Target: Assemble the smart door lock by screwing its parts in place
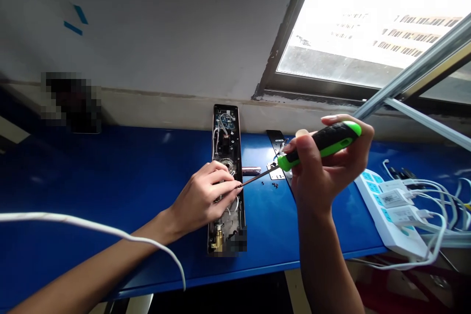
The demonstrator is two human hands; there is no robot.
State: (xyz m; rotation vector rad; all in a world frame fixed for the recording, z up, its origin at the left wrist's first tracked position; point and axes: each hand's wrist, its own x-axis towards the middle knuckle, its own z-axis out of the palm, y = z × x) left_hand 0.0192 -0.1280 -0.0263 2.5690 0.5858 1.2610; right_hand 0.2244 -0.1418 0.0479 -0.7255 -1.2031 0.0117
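Observation:
My right hand grips a green and black screwdriver, its shaft slanting down to the left. The fingertips of my left hand are pinched together at the screwdriver's tip; whatever they hold is too small to make out. Under my left hand lies an opened long black electronic door lock, with a circuit board, white wires and a brass-coloured part inside. A shiny lever handle sticks out from its right side. My left hand hides the lock's middle.
Small dark screws lie right of the lock, near a black panel and a metal plate. A white power strip with chargers and cables stands at the right. A white cable crosses above my left forearm.

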